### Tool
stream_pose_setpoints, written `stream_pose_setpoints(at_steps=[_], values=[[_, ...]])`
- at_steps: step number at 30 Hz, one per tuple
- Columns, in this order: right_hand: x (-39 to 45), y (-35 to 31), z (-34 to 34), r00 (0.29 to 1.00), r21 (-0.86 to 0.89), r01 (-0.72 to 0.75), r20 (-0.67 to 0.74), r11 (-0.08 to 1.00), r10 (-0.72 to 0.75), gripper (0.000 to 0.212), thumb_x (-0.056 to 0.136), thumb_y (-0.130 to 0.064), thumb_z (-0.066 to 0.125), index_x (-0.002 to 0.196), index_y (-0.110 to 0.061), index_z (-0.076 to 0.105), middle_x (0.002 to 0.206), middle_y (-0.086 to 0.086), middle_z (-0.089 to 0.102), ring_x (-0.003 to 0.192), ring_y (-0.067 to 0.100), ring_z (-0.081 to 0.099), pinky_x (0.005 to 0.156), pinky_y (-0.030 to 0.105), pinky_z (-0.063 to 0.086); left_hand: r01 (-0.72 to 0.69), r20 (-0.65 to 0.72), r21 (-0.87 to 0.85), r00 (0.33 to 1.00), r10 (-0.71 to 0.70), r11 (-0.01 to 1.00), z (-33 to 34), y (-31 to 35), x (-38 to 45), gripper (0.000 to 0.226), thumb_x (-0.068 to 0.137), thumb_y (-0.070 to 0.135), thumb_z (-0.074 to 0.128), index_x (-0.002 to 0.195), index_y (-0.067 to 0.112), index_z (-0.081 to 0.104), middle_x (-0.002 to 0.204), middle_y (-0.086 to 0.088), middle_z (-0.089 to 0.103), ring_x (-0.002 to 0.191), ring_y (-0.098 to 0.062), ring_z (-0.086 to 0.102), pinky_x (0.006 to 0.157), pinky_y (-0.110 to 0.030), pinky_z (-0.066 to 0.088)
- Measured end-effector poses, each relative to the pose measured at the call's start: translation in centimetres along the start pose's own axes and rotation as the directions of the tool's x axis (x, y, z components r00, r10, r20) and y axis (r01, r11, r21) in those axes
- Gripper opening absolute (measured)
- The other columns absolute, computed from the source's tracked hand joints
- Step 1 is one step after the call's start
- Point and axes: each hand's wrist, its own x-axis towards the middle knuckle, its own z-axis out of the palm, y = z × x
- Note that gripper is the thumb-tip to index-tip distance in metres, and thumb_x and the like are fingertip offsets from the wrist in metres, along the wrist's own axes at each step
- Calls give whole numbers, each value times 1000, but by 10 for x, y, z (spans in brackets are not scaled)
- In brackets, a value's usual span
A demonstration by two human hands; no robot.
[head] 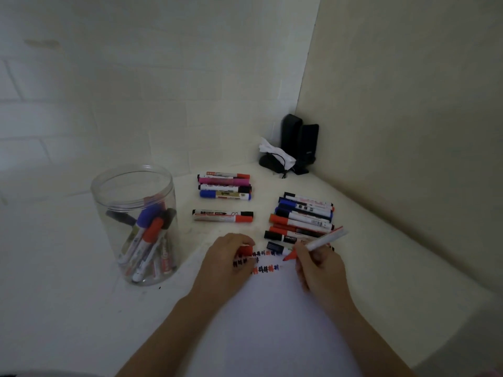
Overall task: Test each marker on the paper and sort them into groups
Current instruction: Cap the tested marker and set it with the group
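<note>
The paper [272,322] lies on the surface [68,308], right of the clear jar [134,227] of untested markers. Just beyond the paper, sorted groups [302,216] lie clear. The right hand [319,268] grips a red marker [313,246], tip down for testing; the left hand [226,257] pinches its cap [246,250].

View: one wide-angle camera worn on the person's head; no second view to compare.
Position: above the near edge of the desk [81,308], close over the paper [272,322].
Facing: forward and down, toward the desk's far right corner where two walls meet.
Nearness: both forearms rise from the bottom edge; the left hand [226,257] and right hand [318,265] sit just below centre.
Coverage: the desk fills the lower half, walls the upper half.
Distortion: straight edges bend toward the picture's borders.
</note>
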Motion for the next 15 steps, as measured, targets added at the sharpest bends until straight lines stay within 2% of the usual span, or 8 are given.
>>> stream_pose_setpoints(at_steps=[2, 5, 8, 10, 12, 15], values=[[1, 3, 0, 999, -57, 24, -24, 998, -26, 22, 94, -19, 60, 77, -5, 62, 57, 4, 63, 39, 12, 53, 40, 20, 44, -122, 42, 87, 992, 118, 989, 4, -4, -1, 34, 83, 50, 61, 112, 30, 60, 110, 13, 59, 101, -5, 52, 90, -29, 45], [2, 4, 0, 999, -106, 27, -35, 994, -31, 11, 91, -19, 63, 85, -10, 64, 66, 6, 67, 40, 14, 57, 42, 22, 49, -157, 58, 173, 987, 149, 972, 9, -8, -2, 47, 78, 67, 53, 111, 34, 64, 112, 13, 59, 101, -5, 51, 89, -29, 42], [1, 6, 0, 997, -143, 67, -28, 987, -72, 6, 89, -22, 68, 85, -18, 66, 62, -5, 69, 40, 16, 60, 44, 24, 51, -164, 49, 187, 986, 157, 969, 9, -9, -3, 52, 76, 70, 50, 108, 34, 67, 114, 12, 59, 104, -6, 51, 91, -28, 41], [1, 7, 0, 995, -199, 95, -6, 975, -98, 11, 88, -26, 69, 80, -19, 66, 58, -12, 68, 39, 14, 60, 45, 19, 50, -163, 53, 192, 986, 155, 968, 9, -9, -2, 53, 75, 71, 49, 109, 34, 67, 116, 12, 58, 105, -6, 51, 92, -30, 41], [2, 8, 0, 996, -210, 91, 6, 974, -92, 12, 87, -27, 71, 79, -17, 69, 56, -11, 67, 40, 13, 61, 45, 16, 48, -151, 57, 193, 988, 143, 970, 9, -10, -2, 54, 74, 72, 49, 109, 36, 67, 117, 13, 57, 106, -5, 50, 93, -30, 41], [3, 10, -2, 997, -172, 80, -9, 982, -83, 12, 85, -24, 73, 78, -15, 71, 60, -5, 69, 41, 15, 61, 47, 19, 48, -140, 49, 190, 990, 133, 972, 10, -10, -2, 53, 73, 73, 50, 108, 37, 67, 116, 15, 56, 106, -4, 49, 93, -31, 41]])
